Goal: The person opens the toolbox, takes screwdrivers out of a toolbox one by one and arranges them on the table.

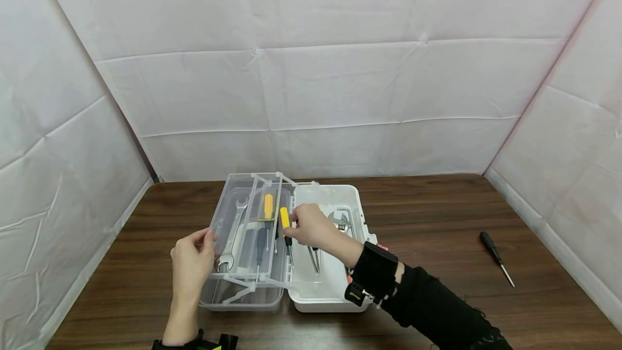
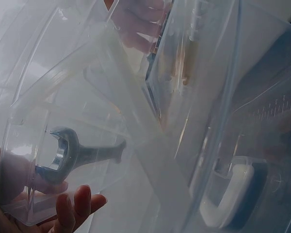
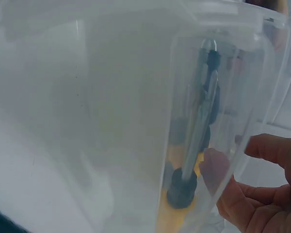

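Observation:
A toolbox lies open, with a clear lid (image 1: 243, 300) at left and a white base (image 1: 328, 302) at right. Over the lid sits a clear tray (image 1: 243, 269) on hinged arms. Inside are a wrench (image 1: 236, 231) and several screwdrivers, among them a yellow-handled screwdriver (image 1: 284, 217). My left hand (image 1: 190, 261) grips the tray's left edge; part of it shows through the plastic in the left wrist view. My right hand (image 1: 311, 226) pinches the tray's right wall beside that screwdriver, with a fingertip visible through the plastic in the right wrist view.
A black-handled screwdriver (image 1: 497, 257) lies on the brown wooden table (image 1: 427, 220) to the right. An adjustable wrench (image 1: 342, 222) and other tools lie in the white base. White cloth walls (image 1: 340, 85) enclose the table at the back and sides.

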Available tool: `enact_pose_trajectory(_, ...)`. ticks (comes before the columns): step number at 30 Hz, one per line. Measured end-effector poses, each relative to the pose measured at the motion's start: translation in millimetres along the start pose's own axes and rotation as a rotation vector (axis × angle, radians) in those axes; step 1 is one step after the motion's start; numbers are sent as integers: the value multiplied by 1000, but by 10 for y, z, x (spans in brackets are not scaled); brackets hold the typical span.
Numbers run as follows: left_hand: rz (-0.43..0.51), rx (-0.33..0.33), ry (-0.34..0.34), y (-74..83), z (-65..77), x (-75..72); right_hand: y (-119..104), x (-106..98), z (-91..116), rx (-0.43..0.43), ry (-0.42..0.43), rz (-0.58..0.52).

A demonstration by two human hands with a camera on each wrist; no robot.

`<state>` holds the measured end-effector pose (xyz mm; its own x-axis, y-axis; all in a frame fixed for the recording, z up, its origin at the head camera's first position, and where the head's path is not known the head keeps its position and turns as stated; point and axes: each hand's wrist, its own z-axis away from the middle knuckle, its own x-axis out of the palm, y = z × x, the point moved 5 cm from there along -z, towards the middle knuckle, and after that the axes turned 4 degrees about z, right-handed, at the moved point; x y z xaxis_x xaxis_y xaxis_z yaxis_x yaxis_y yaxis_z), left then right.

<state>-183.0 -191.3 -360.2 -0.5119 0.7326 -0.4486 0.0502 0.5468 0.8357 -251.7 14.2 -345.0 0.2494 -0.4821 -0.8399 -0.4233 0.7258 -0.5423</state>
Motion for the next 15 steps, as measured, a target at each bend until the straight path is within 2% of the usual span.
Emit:
enact_pose_trajectory(7,-1,2,0,3,1,-1,-2,127,-75,48,-20,131)
enact_pose_trajectory(15,7,-14,-23,-18,-2,14,5,178,-121,85,-59,183)
